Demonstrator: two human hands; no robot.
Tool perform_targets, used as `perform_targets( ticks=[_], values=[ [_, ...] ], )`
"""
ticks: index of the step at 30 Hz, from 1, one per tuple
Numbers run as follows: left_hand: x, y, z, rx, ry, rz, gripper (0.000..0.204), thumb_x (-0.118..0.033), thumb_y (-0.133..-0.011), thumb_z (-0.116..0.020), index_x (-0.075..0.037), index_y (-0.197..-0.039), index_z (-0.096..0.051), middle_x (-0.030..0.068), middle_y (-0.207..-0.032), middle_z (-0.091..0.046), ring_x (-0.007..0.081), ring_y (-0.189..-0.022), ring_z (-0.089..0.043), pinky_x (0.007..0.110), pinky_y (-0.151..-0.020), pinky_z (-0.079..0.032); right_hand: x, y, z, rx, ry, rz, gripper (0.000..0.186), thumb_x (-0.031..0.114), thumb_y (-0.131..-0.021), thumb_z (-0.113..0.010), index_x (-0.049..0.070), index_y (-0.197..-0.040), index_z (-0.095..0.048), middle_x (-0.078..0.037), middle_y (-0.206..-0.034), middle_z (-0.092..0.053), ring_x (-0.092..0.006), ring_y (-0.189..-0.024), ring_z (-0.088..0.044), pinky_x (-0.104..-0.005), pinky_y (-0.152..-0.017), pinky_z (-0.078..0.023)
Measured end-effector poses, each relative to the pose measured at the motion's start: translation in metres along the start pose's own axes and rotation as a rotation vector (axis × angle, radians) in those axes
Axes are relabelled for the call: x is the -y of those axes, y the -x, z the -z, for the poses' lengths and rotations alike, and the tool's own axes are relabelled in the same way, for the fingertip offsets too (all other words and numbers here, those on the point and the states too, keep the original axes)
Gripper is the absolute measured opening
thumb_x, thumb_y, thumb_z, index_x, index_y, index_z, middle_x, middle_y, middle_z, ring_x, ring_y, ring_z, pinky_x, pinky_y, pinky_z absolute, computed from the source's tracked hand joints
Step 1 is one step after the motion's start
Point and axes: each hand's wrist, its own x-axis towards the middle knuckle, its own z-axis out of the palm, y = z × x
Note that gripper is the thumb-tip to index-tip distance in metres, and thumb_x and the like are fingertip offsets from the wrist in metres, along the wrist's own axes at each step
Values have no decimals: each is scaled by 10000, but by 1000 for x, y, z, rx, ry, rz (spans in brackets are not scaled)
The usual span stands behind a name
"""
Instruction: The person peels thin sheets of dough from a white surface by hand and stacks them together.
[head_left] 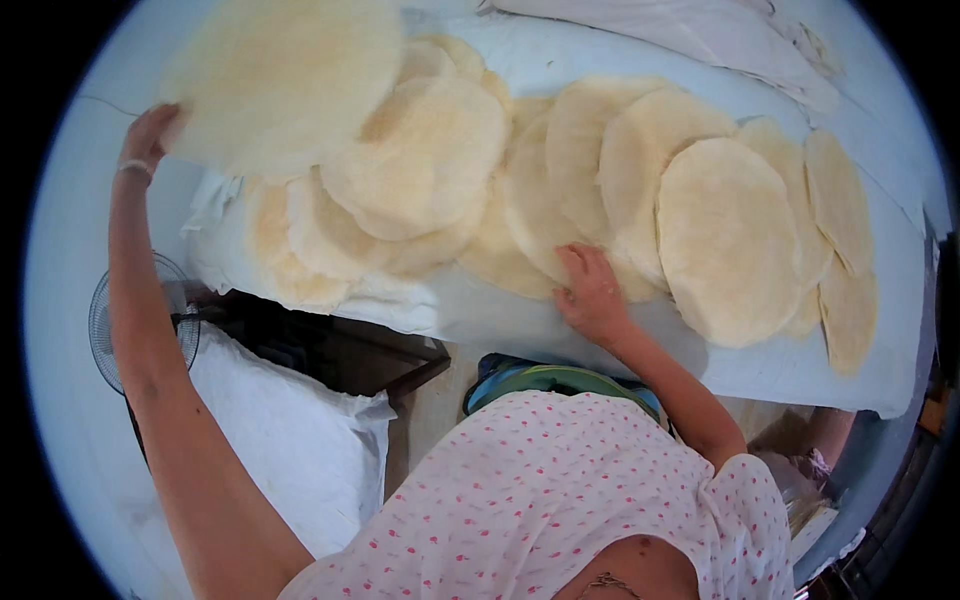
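Observation:
My left hand (153, 135), raised at the far left, is closed on the edge of a large, thin, pale-yellow round flatbread (285, 80). That flatbread is lifted and slightly blurred, and it covers part of the rounds behind it. Near the table's front edge my right hand (596, 295) rests against the lower rim of the overlapping flatbreads (540, 200), thumb apart from the fingers. Just right of it lies another flatbread (728, 240) on top of its neighbours. A further overlapping pile (420, 150) sits between my two hands.
The rounds lie on a table with a pale cloth (500, 320). White folded fabric (700, 40) lies at the back right. Below the table's left end are a round fan (165, 310), a dark wooden frame (410, 375) and a white sack (290, 440).

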Motion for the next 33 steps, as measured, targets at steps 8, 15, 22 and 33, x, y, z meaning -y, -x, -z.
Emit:
perform_targets(
  ticks=[8, 15, 22, 33],
  values=[
    [70, -15, -28, -461, -1208, -398, 374, -283, -849, -482, -164, -1199, -541, 183, -970, -648, 382, -915, -609, 486, -770, -484, 41, -23, -52, 242, 302, 126, 678, 163, -701, -611, 30, -1336, -413, -218, -1405, -354, -374, -1324, -308, -517, -1085, -231],
    [186, 85, -214, -134, -758, -694, 467, -162, -776, -650, -93, -1220, -521, 141, -1167, -560, 328, -1066, -538, 428, -825, -479, 35, -36, -91, 39, 415, 193, 408, 109, -777, -523, 19, -1174, -552, -147, -1312, -496, -354, -1266, -410, -498, -1058, -299],
    [149, 304, -314, 1075, 187, -264, 148, -101, -815, -623, 4, -919, -640, 115, -811, -642, 167, -722, -618, 282, -692, -503, 52, -76, -20, 130, 274, 201, 324, 10, -682, -563, 13, -998, -631, -109, -1042, -638, -310, -1086, -573, -440, -990, -413],
    [110, 292, -367, 1082, 1462, 736, 361, -327, -943, -508, -33, -1141, -578, 93, -1109, -631, 204, -1030, -599, 360, -939, -457, 127, -113, 128, 173, 206, 149, 423, -93, -620, -559, 10, -1024, -630, -153, -996, -643, -318, -1016, -613, -403, -876, -497]
  ],
)
